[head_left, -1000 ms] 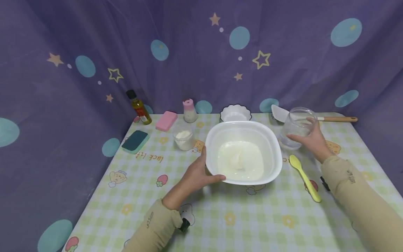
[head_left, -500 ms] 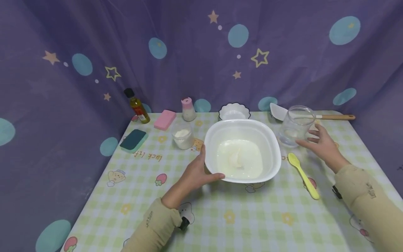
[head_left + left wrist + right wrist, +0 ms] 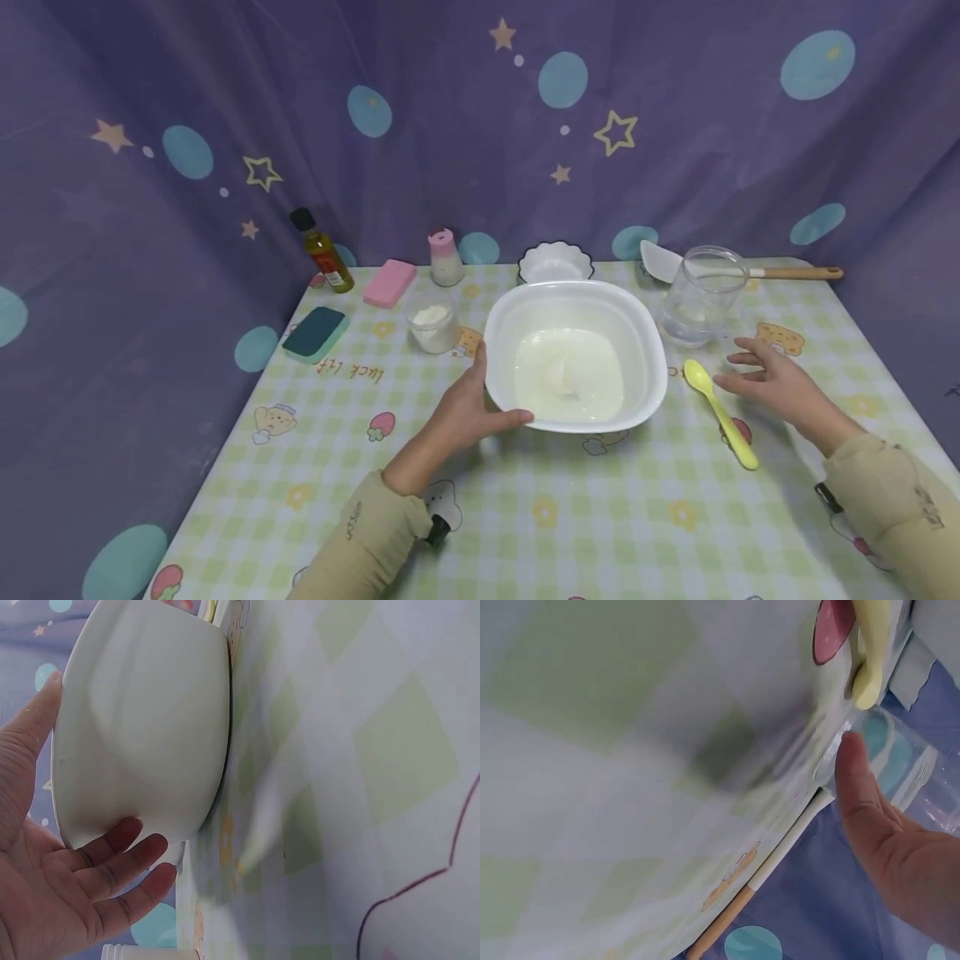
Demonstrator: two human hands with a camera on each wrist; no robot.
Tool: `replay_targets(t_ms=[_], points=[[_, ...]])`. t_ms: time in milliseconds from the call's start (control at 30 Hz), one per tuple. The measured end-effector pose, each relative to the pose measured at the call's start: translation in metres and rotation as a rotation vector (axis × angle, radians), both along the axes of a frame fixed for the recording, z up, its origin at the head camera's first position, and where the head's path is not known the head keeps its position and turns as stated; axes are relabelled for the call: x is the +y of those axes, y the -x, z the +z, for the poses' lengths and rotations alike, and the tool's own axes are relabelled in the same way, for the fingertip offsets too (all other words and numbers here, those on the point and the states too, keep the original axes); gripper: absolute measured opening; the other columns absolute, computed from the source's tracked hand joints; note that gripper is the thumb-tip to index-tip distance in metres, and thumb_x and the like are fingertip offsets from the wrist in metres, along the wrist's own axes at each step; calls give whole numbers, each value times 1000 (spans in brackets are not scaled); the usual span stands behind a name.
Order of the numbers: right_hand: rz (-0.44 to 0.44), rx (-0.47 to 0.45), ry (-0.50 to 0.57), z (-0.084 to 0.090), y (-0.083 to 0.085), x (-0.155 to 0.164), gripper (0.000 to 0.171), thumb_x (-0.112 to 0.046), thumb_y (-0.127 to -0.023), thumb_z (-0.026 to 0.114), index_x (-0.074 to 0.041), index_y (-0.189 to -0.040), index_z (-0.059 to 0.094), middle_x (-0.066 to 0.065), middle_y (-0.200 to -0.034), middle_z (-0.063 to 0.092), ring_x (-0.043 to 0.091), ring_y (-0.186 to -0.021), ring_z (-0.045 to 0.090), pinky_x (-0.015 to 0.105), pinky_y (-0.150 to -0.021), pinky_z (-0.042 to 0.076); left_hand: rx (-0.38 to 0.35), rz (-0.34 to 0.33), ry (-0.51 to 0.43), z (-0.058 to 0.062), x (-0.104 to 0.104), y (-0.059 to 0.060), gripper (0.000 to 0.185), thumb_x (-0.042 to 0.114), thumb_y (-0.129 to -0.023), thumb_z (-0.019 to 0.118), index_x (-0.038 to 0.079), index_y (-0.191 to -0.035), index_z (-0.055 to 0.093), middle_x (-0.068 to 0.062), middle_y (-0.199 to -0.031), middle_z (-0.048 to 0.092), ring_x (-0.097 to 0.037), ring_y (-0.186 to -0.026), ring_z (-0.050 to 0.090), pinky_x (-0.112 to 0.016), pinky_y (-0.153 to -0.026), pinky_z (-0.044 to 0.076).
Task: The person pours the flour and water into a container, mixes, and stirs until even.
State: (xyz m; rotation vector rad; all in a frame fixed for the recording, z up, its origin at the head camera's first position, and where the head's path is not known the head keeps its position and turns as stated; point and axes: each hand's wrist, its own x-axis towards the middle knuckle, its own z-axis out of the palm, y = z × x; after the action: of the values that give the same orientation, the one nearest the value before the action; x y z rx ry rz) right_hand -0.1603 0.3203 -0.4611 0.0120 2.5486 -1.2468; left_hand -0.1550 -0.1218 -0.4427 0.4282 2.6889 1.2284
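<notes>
A white bowl stands mid-table with whitish liquid and a pale lump inside. My left hand holds its near left corner, thumb along the rim; in the left wrist view, fingertips meet the outer wall. My right hand is empty, fingers loosely bent, beside a yellow spoon lying on the cloth. Behind that hand stands a clear jar, which also appears past the fingers in the right wrist view.
Behind the bowl are a scalloped dish and a spatula with a wooden handle. To its left stand a cup of white powder, a pink-topped shaker, a pink sponge, a green sponge and an oil bottle.
My right hand has let go of the clear jar and drawn back toward the near right, beside the spoon. My left hand stays on the bowl.
</notes>
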Motion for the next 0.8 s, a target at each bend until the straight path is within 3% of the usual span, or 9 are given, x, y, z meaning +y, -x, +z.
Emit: replay_targets(t_ms=[267, 367, 500, 800], points=[[30, -41, -132, -8, -21, -6, 92, -47, -90, 67, 11, -147, 24, 35, -133, 45, 44, -110, 57, 42, -78, 51, -9, 7, 8, -1, 0, 0, 132, 51, -68, 86, 19, -157, -7, -5, -160, 20, -21, -143, 26, -45, -112, 27], [43, -24, -177, -11, -29, -6, 86, -44, -88, 70, 11, -143, 32, 33, -126, 51, 41, -105, 60, 41, -74, 53, 3, -1, 5, -1, 0, 0, 132, 51, -68, 86, 19, -157, -6, -5, -160, 20, -22, -142, 27, -45, -112, 27], [64, -13, -235, -11, -36, -4, 77, -41, -85, 74, 10, -135, 44, 26, -113, 59, 39, -100, 61, 44, -73, 53, 13, -5, 1, -1, 0, 1, 132, 51, -67, 86, 20, -157, -5, -4, -160, 21, -21, -142, 28, -45, -112, 28], [90, 5, -264, -15, -41, 0, 46, -22, -79, 80, 7, -107, 57, 7, -87, 64, 16, -76, 56, 33, -63, 46, -9, 13, 11, 0, 0, 0, 132, 51, -68, 86, 19, -157, -6, -6, -160, 19, -22, -143, 26, -45, -112, 27]])
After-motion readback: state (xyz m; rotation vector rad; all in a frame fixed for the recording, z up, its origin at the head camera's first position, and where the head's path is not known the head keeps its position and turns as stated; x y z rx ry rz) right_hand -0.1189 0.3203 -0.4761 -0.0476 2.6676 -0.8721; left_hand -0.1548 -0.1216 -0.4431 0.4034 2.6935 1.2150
